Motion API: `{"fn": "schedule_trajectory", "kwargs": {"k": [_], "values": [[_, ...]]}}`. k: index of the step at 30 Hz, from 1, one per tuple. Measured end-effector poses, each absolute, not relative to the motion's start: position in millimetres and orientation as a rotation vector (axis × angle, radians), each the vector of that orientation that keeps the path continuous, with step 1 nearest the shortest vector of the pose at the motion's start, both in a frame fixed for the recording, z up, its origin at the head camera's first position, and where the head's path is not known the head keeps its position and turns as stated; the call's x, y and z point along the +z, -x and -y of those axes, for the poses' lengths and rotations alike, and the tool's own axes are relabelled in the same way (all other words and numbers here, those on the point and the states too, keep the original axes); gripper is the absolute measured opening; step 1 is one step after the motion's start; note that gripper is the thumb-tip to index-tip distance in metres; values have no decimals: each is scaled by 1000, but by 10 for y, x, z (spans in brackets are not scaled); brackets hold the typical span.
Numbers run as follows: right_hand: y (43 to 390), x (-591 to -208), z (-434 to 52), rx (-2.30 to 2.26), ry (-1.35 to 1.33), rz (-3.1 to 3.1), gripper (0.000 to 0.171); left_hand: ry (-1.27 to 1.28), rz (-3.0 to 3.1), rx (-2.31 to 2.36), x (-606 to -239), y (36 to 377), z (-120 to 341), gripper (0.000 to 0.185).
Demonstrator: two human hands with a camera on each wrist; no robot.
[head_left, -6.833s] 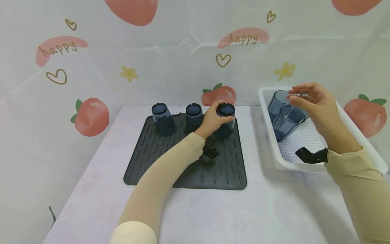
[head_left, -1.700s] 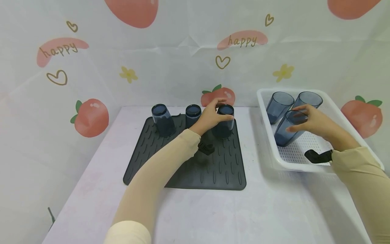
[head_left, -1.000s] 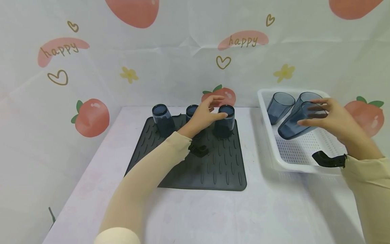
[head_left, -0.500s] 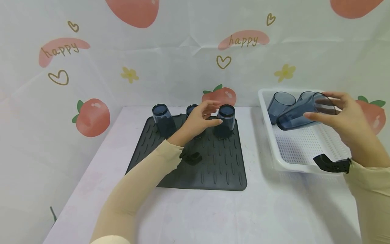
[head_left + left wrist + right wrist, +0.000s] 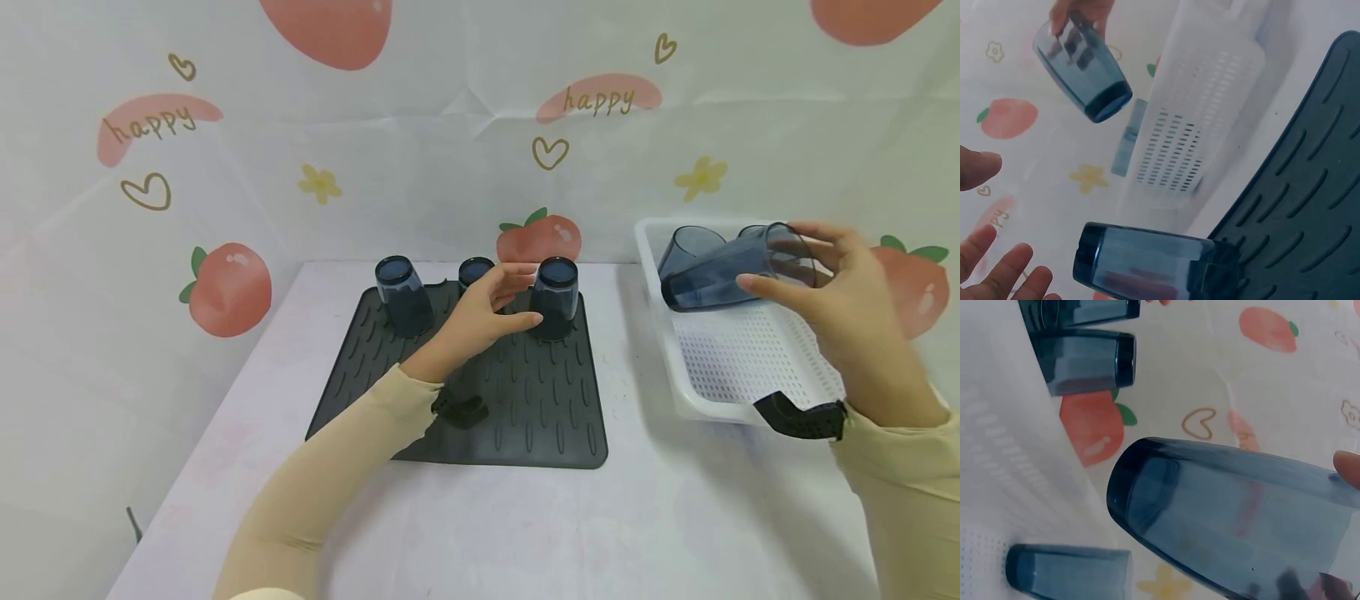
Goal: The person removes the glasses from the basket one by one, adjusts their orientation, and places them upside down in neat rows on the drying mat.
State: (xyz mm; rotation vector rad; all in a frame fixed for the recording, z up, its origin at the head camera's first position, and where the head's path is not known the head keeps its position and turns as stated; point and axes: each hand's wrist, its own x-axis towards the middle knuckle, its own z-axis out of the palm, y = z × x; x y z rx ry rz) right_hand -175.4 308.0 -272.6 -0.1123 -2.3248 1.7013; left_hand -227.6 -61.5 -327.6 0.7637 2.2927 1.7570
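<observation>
Holding a translucent blue-grey plastic tumbler [image 5: 731, 268] on its side above the white perforated plastic tray [image 5: 738, 367], clear of the tray floor, base pointing left, open mouth toward the palm. Right hand [image 5: 832, 287] with fingers curled round the tumbler wall near the rim, thumb below, fingers above. Left hand [image 5: 480, 312] poised over the dark grey ribbed silicone drying mat [image 5: 525, 408], fingers spread and relaxed, gripping nothing, just beside the rightmost inverted blue tumbler [image 5: 556, 297] but not touching it. Two more inverted tumblers [image 5: 403, 293] standing along the mat's far edge; another tumbler [image 5: 684, 246] remaining in the tray behind the held one.

Handling, as judged: light, rigid, thin-walled, smooth and probably slippery; tapered, so liable to slide toward the narrow base. Best taken round the mid-wall, thumb opposing fingers, or across the rim.

Compared with half a second earlier: tumbler tipped further toward horizontal and carried slightly leftward; left hand drawn back from the rightmost inverted tumbler.
</observation>
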Motion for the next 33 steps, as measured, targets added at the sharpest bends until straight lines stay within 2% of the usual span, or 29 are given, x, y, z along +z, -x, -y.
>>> {"fn": "schedule_trajectory", "kwargs": {"k": [8,17,33], "values": [[1665,-2766,-2871,2041,-81,2044,67,-800,-2260,1773,-3284,2197,610,62],[1554,-2796,-2672,1651,-93,2364,70,-810,-2260,1751,-3297,2137,598,62],[1491,-3000,-2400,1743,-254,2303,71,-798,-2233,1701,-3446,2063,525,62]]}}
